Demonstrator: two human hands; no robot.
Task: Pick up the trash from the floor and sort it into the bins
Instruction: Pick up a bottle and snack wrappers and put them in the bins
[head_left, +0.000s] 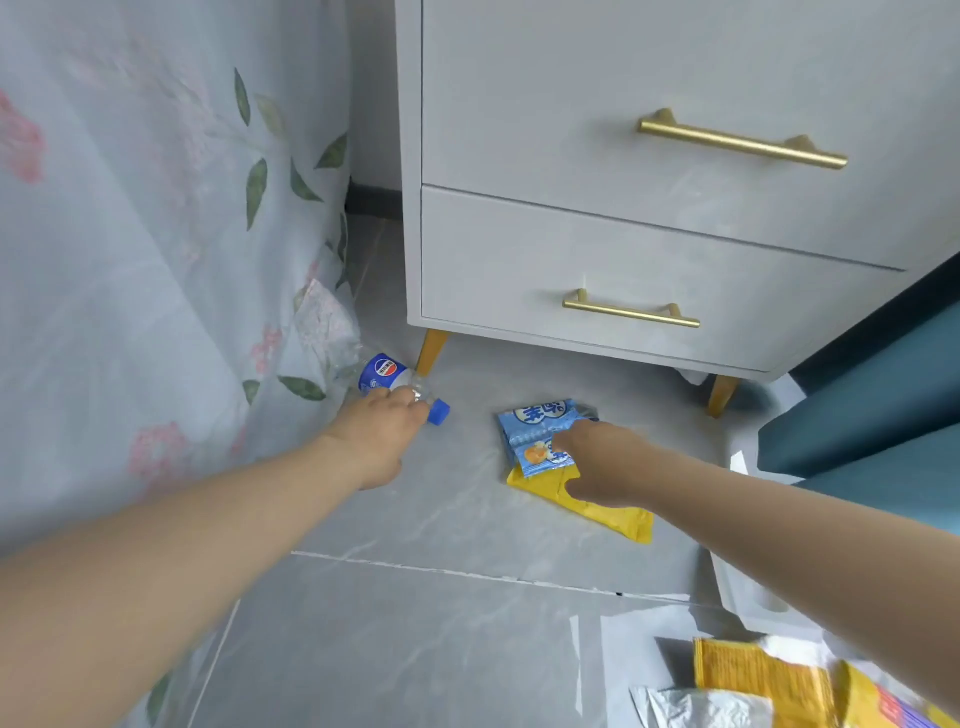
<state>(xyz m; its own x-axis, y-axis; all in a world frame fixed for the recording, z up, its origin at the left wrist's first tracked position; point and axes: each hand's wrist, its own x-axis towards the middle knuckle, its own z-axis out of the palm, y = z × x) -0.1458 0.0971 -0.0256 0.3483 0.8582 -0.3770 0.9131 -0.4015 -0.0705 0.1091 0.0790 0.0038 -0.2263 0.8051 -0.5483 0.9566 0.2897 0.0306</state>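
A crushed clear plastic bottle with a blue label and blue cap (397, 387) lies on the grey tiled floor (415, 623), between a floral curtain (156, 234) and the grey cabinet's wooden leg (432, 352). Open floor lies nearer the camera. The left hand (382, 434) reaches out and closes around the bottle's neck. The right hand (597, 462) presses, fingers curled, on a light-blue snack wrapper (535, 431) overlapping a yellow packet (608, 514).

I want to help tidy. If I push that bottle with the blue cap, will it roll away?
Probably. The bottle lies on its side on smooth floor tiles, so it could roll. It looks empty and crumpled, so likely light and squashy.
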